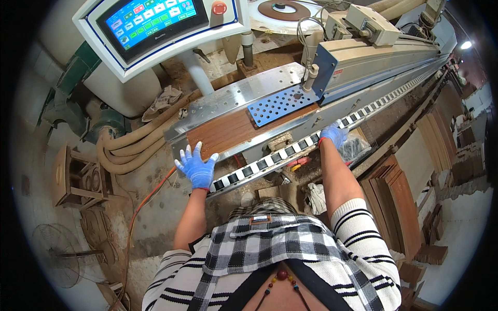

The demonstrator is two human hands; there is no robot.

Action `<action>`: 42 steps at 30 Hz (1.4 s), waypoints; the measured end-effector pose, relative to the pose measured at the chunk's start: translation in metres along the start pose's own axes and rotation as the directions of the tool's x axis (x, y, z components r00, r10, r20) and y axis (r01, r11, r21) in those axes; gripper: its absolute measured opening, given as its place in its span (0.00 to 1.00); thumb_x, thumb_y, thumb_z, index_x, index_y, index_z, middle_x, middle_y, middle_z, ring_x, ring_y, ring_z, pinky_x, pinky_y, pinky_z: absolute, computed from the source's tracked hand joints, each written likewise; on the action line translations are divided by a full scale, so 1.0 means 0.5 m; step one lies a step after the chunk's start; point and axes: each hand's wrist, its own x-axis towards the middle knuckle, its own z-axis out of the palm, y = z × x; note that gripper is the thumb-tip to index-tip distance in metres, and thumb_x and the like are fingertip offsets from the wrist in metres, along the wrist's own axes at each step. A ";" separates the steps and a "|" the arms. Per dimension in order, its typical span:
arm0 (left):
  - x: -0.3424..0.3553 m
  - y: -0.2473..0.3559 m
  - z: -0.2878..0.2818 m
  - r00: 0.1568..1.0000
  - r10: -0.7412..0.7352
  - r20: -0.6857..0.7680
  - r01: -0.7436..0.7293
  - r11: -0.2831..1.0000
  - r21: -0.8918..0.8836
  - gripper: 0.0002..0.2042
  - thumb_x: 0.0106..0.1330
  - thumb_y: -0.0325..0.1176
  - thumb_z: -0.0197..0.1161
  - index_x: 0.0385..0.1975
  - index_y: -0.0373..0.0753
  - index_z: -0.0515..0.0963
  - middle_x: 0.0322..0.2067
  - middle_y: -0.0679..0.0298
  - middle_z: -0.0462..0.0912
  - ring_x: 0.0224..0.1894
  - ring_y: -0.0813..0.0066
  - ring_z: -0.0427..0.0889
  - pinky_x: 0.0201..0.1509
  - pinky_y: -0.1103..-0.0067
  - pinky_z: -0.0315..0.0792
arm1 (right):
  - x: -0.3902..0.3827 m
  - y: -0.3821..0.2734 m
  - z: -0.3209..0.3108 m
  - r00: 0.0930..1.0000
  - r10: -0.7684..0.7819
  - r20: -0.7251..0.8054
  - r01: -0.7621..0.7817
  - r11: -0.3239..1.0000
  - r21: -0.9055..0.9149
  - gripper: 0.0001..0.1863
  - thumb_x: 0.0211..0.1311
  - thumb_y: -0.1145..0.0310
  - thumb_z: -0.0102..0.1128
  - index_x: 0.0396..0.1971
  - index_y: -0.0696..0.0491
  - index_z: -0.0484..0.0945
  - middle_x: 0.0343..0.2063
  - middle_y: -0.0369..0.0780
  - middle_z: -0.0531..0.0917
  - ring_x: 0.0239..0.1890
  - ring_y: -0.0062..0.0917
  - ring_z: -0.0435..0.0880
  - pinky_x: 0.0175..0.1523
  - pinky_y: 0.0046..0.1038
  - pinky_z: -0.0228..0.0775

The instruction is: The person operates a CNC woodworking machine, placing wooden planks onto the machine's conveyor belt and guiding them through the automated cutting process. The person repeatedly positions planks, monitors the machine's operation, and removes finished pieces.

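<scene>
A brown wood-grain board (225, 131) lies on the metal bed of a long machine, its right part passing beneath a blue perforated plate (282, 109). My left hand (197, 167), in a blue and white glove, is open with fingers spread at the board's near left corner. The fingertips reach its left end. Along the machine's near side runs a rail of black and white rollers (275, 157). My right hand (334, 136), gloved the same way, is closed over this rail farther right, with its fingers bunched and partly hidden.
A control panel with a lit screen (153, 23) and red button (219, 8) stands at the back left. Beige hoses (129, 160) and a wooden stool (83, 176) are at left. An orange hose (148, 199) crosses the floor. Brown boards (399, 202) lean at right.
</scene>
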 end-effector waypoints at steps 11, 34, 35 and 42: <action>-0.022 0.209 0.029 0.887 0.360 -0.290 -0.392 0.918 -0.059 0.40 0.52 0.47 0.71 0.66 0.44 0.62 0.65 0.54 0.61 0.67 0.52 0.58 0.71 0.56 0.45 | 0.060 0.258 -0.090 0.836 -0.515 -0.190 0.541 0.714 0.445 0.24 0.69 0.62 0.51 0.59 0.62 0.68 0.54 0.49 0.76 0.57 0.35 0.73 0.64 0.30 0.60; -0.479 1.032 0.393 -0.026 0.720 0.694 0.266 0.674 -0.689 0.49 0.60 0.65 0.57 0.71 0.36 0.47 0.73 0.56 0.47 0.74 0.62 0.44 0.74 0.65 0.40 | 0.507 1.076 -1.097 0.903 0.430 -0.019 -0.283 0.626 0.727 0.45 0.55 0.33 0.56 0.64 0.51 0.66 0.63 0.43 0.68 0.65 0.31 0.63 0.67 0.46 0.49; -0.485 1.055 0.409 -0.074 0.677 0.732 0.269 0.720 -0.639 0.49 0.60 0.66 0.56 0.71 0.36 0.46 0.73 0.56 0.46 0.74 0.62 0.43 0.74 0.65 0.39 | 0.518 1.081 -1.094 0.918 0.387 0.089 -0.341 0.655 0.675 0.47 0.52 0.30 0.56 0.65 0.49 0.66 0.63 0.43 0.68 0.66 0.31 0.62 0.68 0.48 0.48; -0.533 1.105 0.434 -0.149 0.672 0.726 0.289 0.731 -0.618 0.39 0.59 0.61 0.62 0.64 0.39 0.65 0.63 0.56 0.68 0.65 0.64 0.67 0.68 0.66 0.60 | 0.543 1.009 -1.031 0.974 0.166 0.152 -0.225 0.733 0.642 0.37 0.60 0.41 0.59 0.61 0.52 0.68 0.56 0.42 0.76 0.56 0.30 0.75 0.58 0.32 0.70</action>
